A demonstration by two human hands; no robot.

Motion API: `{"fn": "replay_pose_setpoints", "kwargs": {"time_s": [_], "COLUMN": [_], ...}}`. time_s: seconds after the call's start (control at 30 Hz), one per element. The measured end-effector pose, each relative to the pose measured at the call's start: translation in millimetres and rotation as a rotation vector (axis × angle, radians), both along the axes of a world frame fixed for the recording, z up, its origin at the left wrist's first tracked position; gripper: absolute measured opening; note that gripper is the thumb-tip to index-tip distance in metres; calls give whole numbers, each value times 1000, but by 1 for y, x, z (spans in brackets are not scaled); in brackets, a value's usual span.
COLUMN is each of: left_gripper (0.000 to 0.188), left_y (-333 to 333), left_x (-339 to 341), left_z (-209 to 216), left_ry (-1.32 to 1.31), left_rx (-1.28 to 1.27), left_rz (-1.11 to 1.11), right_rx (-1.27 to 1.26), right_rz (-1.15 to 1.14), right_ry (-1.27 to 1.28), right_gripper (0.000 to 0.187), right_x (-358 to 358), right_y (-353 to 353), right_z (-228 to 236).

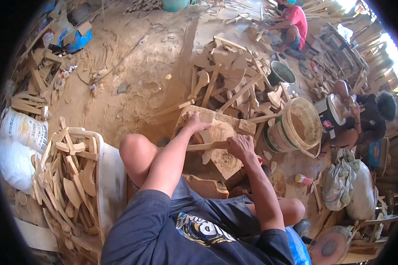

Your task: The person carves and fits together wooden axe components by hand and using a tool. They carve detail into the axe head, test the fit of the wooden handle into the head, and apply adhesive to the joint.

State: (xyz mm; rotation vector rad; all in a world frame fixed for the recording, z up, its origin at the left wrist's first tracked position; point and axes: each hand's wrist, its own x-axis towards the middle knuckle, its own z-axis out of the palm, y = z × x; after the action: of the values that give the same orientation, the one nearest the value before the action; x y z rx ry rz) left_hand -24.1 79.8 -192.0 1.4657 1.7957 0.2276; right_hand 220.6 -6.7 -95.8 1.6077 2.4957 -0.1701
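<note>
A low wooden work block [225,164], its top dusty and cut up, stands between my knees. My left hand [194,123] grips a pale piece of wood [206,117] against the far side of this block. My right hand [241,146] is closed around one end of a long, narrow, wood-brown strip [205,146]. The strip reaches left across the block, below my left hand; whether it is a blade or wood I cannot tell. A small squared wood offcut [247,126] lies at the block's right corner.
Beyond the block rises a heap of cut wood [234,75]. To its right stand a dusty bucket [292,128] and a dark green tub [282,73]. At left, a white container [112,176] borders carved wooden pieces [70,185]. Two people sit on the right; a fan [331,247] is lower right.
</note>
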Motion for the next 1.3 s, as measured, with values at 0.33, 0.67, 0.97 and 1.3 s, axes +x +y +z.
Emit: {"fn": "replay_pose_setpoints", "kwargs": {"time_s": [0.33,0.67,0.97,1.3], "left_gripper": [100,57,17,67], "left_y": [-1,-69,-191,-227], "left_x": [-33,-1,37,9], "left_z": [35,265,130,25], "left_ry": [-52,85,494,696], "left_rx": [127,298,925,704], "left_rz": [-136,-471,-619,-477], "right_rx": [136,228,162,-86], "right_rz": [-287,-676,-494,-402], "right_ry": [59,518,822,427], "right_gripper": [41,52,52,32], "right_x": [43,97,92,51], "right_y": [-18,-75,-70,-68], "right_z": [93,222,188,115]}}
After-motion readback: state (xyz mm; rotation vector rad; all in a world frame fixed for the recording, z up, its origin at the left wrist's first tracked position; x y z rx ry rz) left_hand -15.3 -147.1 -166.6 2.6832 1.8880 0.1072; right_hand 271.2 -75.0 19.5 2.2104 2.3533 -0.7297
